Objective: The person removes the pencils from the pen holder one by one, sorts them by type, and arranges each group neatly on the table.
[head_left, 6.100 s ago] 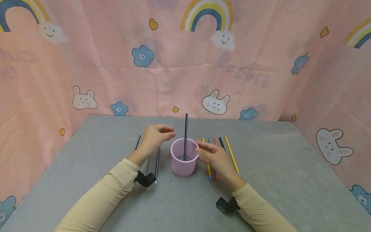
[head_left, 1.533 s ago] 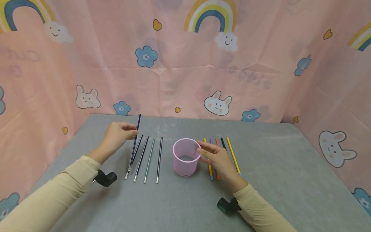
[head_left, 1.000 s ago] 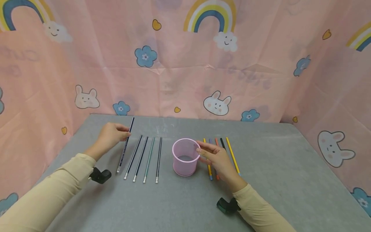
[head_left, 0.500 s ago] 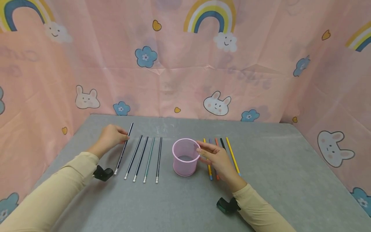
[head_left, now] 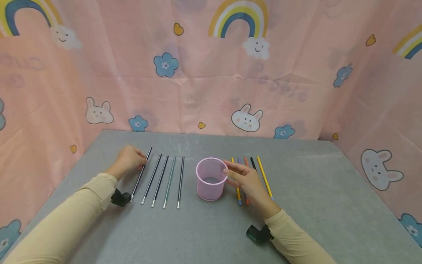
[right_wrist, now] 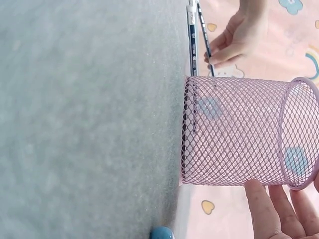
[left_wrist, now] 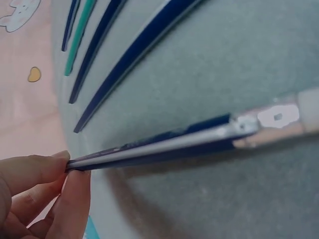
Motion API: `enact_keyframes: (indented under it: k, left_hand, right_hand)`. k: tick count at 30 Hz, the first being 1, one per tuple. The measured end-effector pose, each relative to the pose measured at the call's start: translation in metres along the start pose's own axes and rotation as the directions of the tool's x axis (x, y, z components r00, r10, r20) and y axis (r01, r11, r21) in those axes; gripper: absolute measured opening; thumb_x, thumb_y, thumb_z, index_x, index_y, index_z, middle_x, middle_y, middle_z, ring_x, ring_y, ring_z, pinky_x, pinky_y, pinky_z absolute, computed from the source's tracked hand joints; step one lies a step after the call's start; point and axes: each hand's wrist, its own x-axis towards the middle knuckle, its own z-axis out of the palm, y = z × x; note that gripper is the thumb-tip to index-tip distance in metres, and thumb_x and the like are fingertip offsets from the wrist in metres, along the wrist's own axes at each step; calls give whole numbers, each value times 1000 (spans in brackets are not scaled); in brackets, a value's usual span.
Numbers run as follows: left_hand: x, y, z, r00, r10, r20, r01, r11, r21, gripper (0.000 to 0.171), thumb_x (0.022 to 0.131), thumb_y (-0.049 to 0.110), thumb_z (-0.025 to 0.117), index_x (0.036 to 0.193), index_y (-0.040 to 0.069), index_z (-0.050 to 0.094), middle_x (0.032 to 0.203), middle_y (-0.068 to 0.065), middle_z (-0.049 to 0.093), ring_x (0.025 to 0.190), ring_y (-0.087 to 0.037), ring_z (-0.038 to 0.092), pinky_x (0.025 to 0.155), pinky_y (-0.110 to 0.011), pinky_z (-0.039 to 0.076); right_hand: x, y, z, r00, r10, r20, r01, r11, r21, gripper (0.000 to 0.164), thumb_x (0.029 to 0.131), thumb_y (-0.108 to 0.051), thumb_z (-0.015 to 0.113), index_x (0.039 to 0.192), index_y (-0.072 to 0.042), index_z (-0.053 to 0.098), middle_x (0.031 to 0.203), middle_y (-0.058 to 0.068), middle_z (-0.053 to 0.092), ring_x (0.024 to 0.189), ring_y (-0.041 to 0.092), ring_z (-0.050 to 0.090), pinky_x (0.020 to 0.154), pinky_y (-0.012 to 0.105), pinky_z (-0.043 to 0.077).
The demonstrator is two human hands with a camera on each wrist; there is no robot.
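In the head view my left hand pinches a dark blue pencil near its far end, at the left of a row of pencils. The left wrist view shows thumb and fingertips on the pencil, whose white eraser end points towards the camera; it lies low at the tabletop. Beside it lie a dark pencil, another dark pencil, a teal pencil and a dark pencil. My right hand holds the pink mesh pencil cup at its right side; nothing stands in the cup.
Right of the cup lie several pencils, partly hidden by the right hand: a yellow pencil, a black pencil and an orange pencil among them. A pink printed cloth hangs behind the grey table.
Earlier a dark pencil stood in the cup; now the cup holds none. My left hand has carried a dark pencil left past the row and lowered it to the table. The right hand stays put.
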Motion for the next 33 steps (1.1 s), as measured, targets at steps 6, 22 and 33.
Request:
enact_keyframes:
  k: [6,22,33]
  left_hand:
    - [0,-2,6,1000,-2,13,1,1000,30,21,86,4,70,101,-11,71,70,-7,68,58,-8,57,55,-20,47]
    - [-2,0,19,999,48,-23,-45,993,111,9,84,1,69,86,-8,71,73,-14,69,63,-16,60,55,-23,50]
    - [2,6,17,995,94,-21,-90,983,158,35,85,4,64,53,8,49,52,1,45,52,-13,43,49,-21,38]
  right_hand:
    - [-1,1,0,1000,-4,7,4,1000,-10,47,95,-16,67,139,-2,56,140,15,60,120,14,64,95,35,58]
    - [-2,1,-1,1000,5,1,-5,1000,-10,47,95,-17,68,138,-3,57,139,16,61,123,19,63,96,38,58]
    - [-1,0,-3,1000,4,-1,-4,1000,-5,48,95,-17,68,139,-2,56,141,15,59,125,21,61,98,43,56]
